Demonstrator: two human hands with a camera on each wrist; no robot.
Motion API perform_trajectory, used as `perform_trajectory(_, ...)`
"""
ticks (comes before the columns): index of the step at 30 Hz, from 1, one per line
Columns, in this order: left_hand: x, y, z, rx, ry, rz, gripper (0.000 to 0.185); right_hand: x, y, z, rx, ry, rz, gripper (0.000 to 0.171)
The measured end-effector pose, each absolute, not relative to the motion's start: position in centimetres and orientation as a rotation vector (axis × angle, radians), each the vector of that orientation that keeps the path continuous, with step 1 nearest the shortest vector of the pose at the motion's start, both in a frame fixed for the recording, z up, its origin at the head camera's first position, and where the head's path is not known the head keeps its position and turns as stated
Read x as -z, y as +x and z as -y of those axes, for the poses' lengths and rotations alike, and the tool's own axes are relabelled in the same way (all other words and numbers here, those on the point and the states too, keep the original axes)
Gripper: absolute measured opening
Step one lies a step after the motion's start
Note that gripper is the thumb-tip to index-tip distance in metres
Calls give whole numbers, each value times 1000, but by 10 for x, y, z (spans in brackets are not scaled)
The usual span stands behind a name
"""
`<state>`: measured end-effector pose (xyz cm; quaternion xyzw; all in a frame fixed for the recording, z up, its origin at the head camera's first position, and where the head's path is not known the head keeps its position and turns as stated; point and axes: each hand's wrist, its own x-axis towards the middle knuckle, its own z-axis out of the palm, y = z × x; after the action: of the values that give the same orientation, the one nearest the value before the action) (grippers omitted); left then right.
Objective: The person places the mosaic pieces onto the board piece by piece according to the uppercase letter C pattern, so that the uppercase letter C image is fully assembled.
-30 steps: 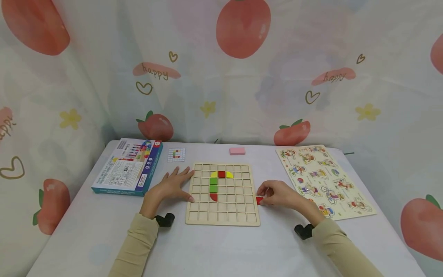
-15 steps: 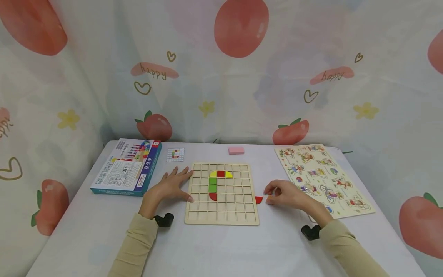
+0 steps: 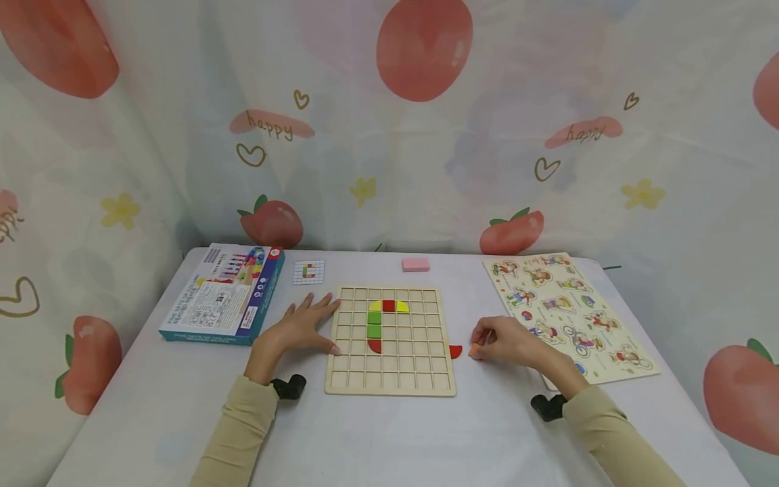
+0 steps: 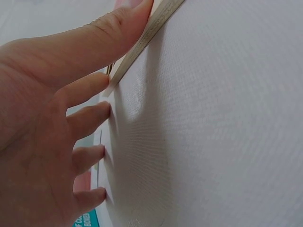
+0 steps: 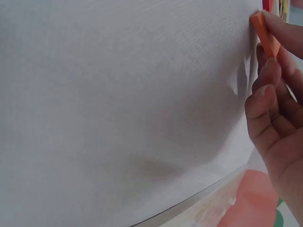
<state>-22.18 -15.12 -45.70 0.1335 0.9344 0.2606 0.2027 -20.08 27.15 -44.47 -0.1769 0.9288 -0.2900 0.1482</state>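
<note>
A pale wooden grid board (image 3: 420,368) lies mid-table. In it sit yellow corner pieces (image 3: 402,307), a red square (image 3: 388,306), green squares (image 3: 374,331) and a red rounded piece (image 3: 374,345). My left hand (image 3: 296,333) is spread along the board's left side, thumb and fingertips at its edge; the left wrist view shows the thumb (image 4: 109,33) against that edge. Right of the board, a red quarter-round piece (image 3: 455,352) lies on the cloth. Just beyond it my right hand (image 3: 505,340) pinches a small orange wooden block (image 5: 266,35) between thumb and fingers, close to the tablecloth.
A flat box (image 3: 225,294) lies at the left. Behind the board are a small pattern card (image 3: 309,272) and a pink block (image 3: 416,265). A picture puzzle board (image 3: 562,304) lies at the right, partly beneath my right forearm. A printed cloth hangs behind the table.
My right hand has let go of the red quarter-round piece beside the board and moved right. It now pinches the orange block. My left hand has stayed at the board's edge.
</note>
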Motion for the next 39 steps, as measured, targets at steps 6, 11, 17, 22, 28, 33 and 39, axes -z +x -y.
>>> perform_trajectory(6, 459, -222, 153, -746, 369, -2608, 103, 444, -204, -270, 917, -544, -2640, 9)
perform_trajectory(11, 459, -222, 153, -742, 373, -2611, 104, 442, -206, -266, 986, -530, -2615, 6)
perform_trajectory(17, 460, -223, 153, -742, 370, -2609, 104, 442, -209, -259, 1035, -563, -2573, 9)
perform_trajectory(22, 461, -223, 153, -729, 369, -2614, 103, 441, -211, -251, 1061, -577, -2556, 10)
perform_trajectory(28, 459, -222, 151, -715, 366, -2615, 103, 444, -215, -239, 1148, -605, -2482, 13)
perform_trajectory(33, 457, -221, 150, -716, 357, -2608, 103, 448, -219, -228, 1211, -629, -2423, 15)
perform_trajectory(39, 457, -221, 151, -719, 364, -2616, 104, 452, -221, -216, 1225, -633, -2387, 19)
